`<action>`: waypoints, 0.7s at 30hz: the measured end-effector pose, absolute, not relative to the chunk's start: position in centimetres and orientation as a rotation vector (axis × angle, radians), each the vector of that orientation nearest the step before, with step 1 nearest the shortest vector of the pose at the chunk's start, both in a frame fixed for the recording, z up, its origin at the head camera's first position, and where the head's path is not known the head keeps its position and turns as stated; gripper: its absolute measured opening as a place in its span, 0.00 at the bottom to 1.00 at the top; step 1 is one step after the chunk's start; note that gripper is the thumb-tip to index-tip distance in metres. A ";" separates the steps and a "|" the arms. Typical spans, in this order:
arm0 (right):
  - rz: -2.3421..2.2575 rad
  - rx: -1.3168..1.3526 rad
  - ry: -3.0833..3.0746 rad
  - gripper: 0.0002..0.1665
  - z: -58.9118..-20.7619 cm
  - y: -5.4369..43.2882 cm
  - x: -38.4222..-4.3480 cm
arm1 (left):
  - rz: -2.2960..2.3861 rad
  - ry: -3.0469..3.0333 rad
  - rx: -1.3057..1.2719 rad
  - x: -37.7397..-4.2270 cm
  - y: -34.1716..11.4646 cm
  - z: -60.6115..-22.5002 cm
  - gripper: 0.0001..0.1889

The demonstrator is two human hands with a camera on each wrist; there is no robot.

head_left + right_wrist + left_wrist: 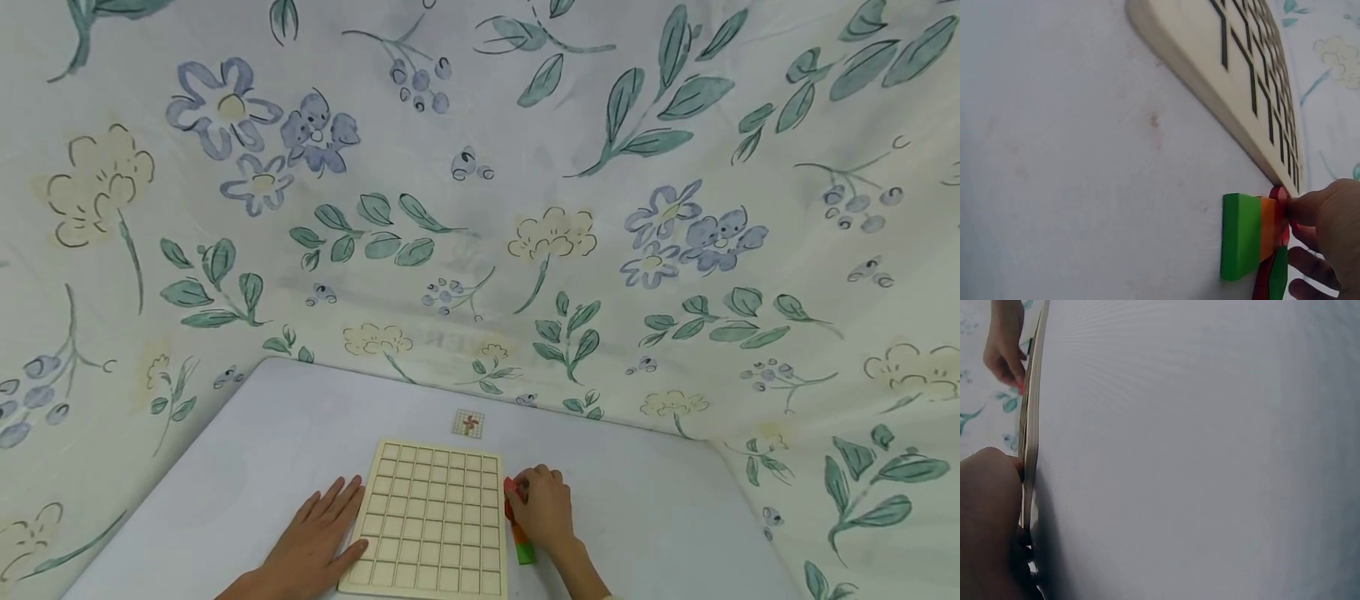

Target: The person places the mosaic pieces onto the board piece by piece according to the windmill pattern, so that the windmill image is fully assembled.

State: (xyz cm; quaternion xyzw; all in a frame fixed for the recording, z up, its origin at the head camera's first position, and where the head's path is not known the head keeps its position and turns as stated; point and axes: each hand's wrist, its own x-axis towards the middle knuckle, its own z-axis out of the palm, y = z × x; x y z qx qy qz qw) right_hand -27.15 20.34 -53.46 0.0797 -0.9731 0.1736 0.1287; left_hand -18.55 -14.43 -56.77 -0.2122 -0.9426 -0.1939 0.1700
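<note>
A pale wooden board with a grid of square recesses lies on the white table. Against its left side rests my left hand, fingers stretched out along the edge and thumb over the near-left part of the rim. My right hand is just off the board's right edge, its thumb and fingers pinching a small red piece. Close to that piece stand a green block and an orange block. Beneath the right fingers, a dark red and green piece is partly hidden.
Beyond the board's far edge lies a small square card with a red pinwheel-like pattern on a grid. A floral cloth hangs behind and around the white tabletop.
</note>
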 end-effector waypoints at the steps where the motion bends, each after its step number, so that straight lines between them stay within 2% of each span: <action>1: 0.541 0.207 -2.830 0.09 -53.5 20.3 -27.2 | -0.526 -2.660 -0.607 -18.6 -14.4 -57.0 0.37; 14: 1.062 -0.088 -2.747 0.06 -52.4 19.6 -26.9 | -0.657 -2.815 -0.569 -18.1 -14.6 -55.5 0.39; 18: 1.235 -0.059 -2.689 0.05 -52.1 19.2 -26.9 | -0.641 -2.815 -0.573 -18.2 -14.6 -55.5 0.39; 21: 1.342 0.105 -2.632 0.07 -52.0 18.7 -26.9 | -0.643 -2.804 -0.580 -18.3 -14.5 -55.6 0.39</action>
